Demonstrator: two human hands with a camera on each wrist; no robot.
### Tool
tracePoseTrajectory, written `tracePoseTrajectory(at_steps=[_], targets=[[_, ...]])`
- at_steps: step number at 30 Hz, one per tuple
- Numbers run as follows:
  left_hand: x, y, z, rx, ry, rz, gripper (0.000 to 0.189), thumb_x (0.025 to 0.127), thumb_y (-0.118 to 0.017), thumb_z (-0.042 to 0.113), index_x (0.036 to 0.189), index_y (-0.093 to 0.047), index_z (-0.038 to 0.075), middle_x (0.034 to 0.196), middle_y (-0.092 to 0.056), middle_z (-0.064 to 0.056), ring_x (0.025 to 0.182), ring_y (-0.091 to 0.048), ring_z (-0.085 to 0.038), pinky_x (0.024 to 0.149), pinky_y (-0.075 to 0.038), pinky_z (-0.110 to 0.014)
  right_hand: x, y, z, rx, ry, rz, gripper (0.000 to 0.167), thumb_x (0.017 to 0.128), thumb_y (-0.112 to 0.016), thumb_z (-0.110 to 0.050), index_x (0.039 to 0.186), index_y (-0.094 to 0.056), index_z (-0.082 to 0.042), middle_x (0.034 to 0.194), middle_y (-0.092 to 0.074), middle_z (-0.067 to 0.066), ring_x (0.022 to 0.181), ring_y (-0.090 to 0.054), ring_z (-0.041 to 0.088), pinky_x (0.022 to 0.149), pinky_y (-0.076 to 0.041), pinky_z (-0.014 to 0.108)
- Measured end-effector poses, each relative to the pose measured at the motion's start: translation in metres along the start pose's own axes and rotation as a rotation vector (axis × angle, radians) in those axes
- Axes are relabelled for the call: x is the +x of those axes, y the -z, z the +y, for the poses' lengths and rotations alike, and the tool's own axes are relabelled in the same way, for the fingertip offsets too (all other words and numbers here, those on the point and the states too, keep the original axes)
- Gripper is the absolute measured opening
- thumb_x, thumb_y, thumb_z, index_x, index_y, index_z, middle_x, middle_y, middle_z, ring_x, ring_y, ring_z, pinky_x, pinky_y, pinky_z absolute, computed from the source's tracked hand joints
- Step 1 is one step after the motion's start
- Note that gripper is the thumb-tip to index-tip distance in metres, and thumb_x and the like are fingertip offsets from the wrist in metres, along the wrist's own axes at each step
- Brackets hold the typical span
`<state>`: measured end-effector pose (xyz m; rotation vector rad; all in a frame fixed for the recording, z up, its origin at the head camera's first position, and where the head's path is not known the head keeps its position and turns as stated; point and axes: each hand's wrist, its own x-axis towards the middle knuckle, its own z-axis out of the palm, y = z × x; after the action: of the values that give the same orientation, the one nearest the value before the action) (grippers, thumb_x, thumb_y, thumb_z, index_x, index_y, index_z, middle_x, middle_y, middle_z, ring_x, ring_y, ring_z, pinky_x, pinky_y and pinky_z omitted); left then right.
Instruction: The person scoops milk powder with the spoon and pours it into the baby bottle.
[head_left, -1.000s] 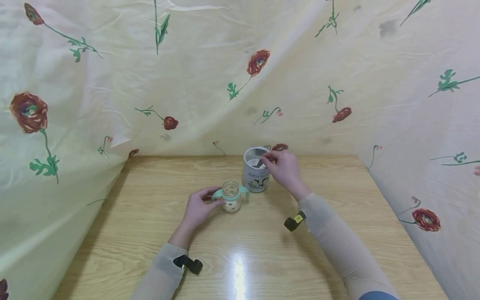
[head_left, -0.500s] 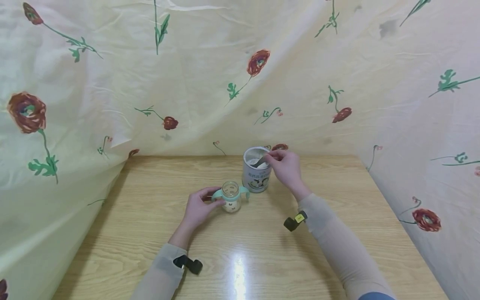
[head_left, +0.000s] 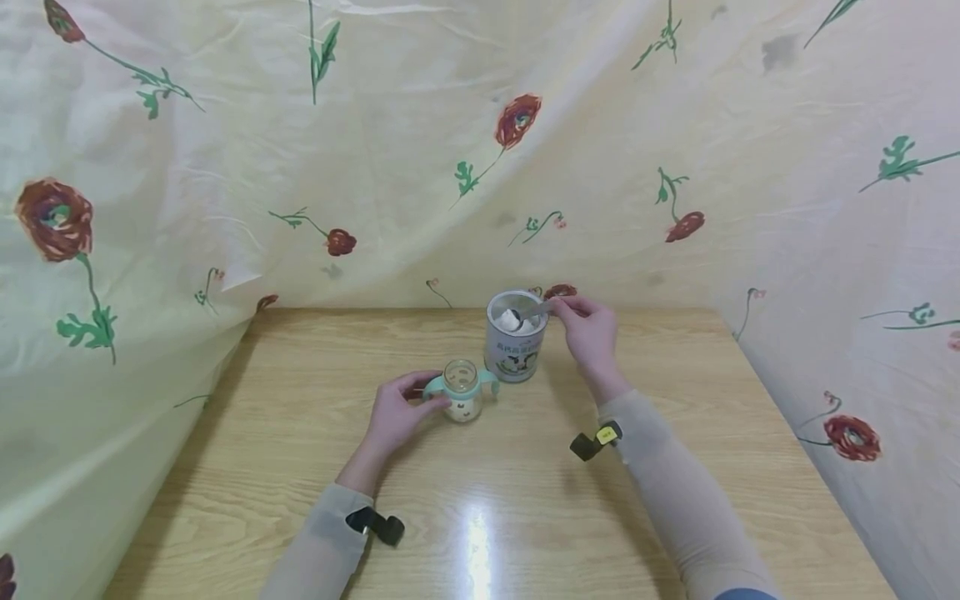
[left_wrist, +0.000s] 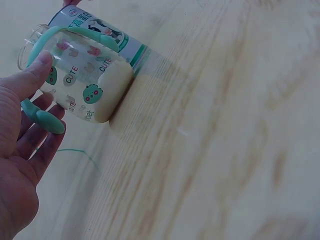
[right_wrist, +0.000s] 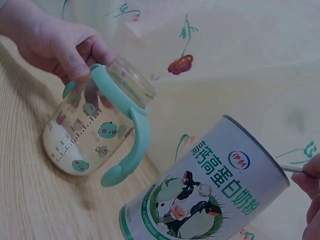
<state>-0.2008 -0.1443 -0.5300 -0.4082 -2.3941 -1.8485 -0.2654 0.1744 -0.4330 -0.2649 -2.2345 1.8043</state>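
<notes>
A clear baby bottle [left_wrist: 75,75] with mint-green handles stands uncapped on the wooden table, cream-coloured contents in its lower part. My left hand [head_left: 396,413] grips it at the left handle, thumb on the near side. Just behind it to the right is an uncovered milk powder tin [head_left: 512,354] with a cow on its label. My right hand [head_left: 588,333] pinches the handle of a metal spoon [head_left: 536,311] at the tin's right rim. White powder heaps on the spoon's bowl, inside the tin's mouth. In the right wrist view only the fingertips and a bit of handle show.
The wooden table [head_left: 300,467] ends at a flower-patterned cloth [head_left: 390,150] hanging right behind the tin. More of that cloth hangs along the left and right sides.
My right hand has drawn slightly right, and the spoon has come up out of the powder with a white heap on it. The left hand and bottle stay in place.
</notes>
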Motion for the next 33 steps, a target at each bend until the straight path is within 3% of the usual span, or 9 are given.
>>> tracePoseTrajectory(at_steps=[9, 17, 23, 33], targets=[[0.0, 0.0, -0.001, 0.002, 0.005, 0.002, 0.044, 0.086, -0.093, 0.02, 0.126, -0.078, 0.012, 0.12, -0.078, -0.002, 0.111, -0.071, -0.021, 0.099, -0.059, -0.04, -0.003, 0.004, 0.009, 0.119, -0.1, 0.011, 0.034, 0.104, -0.074, -0.03, 0.124, -0.074, -0.003, 0.115, -0.079, 0.006, 0.124, -0.06, 0.021, 0.107, -0.041, 0.038], [-0.001, 0.0, -0.001, -0.003, 0.0, -0.004, 0.045, 0.085, -0.094, 0.021, 0.127, -0.078, 0.013, 0.119, -0.078, -0.001, 0.11, -0.072, -0.021, 0.097, -0.059, -0.04, -0.003, 0.004, 0.015, 0.217, -0.221, 0.028, 0.025, 0.103, -0.075, -0.034, 0.115, -0.075, -0.012, 0.102, -0.075, -0.008, 0.089, -0.049, 0.011, 0.069, -0.04, 0.02], [-0.001, 0.0, -0.001, 0.007, 0.001, -0.002, 0.044, 0.086, -0.093, 0.021, 0.126, -0.078, 0.013, 0.119, -0.078, 0.0, 0.11, -0.072, -0.021, 0.098, -0.059, -0.04, -0.003, 0.003, 0.016, 0.28, -0.259, 0.015, 0.024, 0.103, -0.075, -0.031, 0.117, -0.074, -0.011, 0.1, -0.077, -0.009, 0.089, -0.048, 0.01, 0.068, -0.038, 0.019], [-0.001, -0.001, 0.001, -0.018, 0.024, 0.01, 0.044, 0.084, -0.094, 0.017, 0.125, -0.078, 0.011, 0.119, -0.078, -0.004, 0.11, -0.071, -0.021, 0.099, -0.058, -0.043, -0.003, 0.001, 0.014, 0.411, -0.33, 0.003, 0.038, 0.104, -0.074, -0.026, 0.134, -0.068, -0.002, 0.103, -0.077, -0.006, 0.089, -0.046, 0.01, 0.057, -0.031, 0.016]])
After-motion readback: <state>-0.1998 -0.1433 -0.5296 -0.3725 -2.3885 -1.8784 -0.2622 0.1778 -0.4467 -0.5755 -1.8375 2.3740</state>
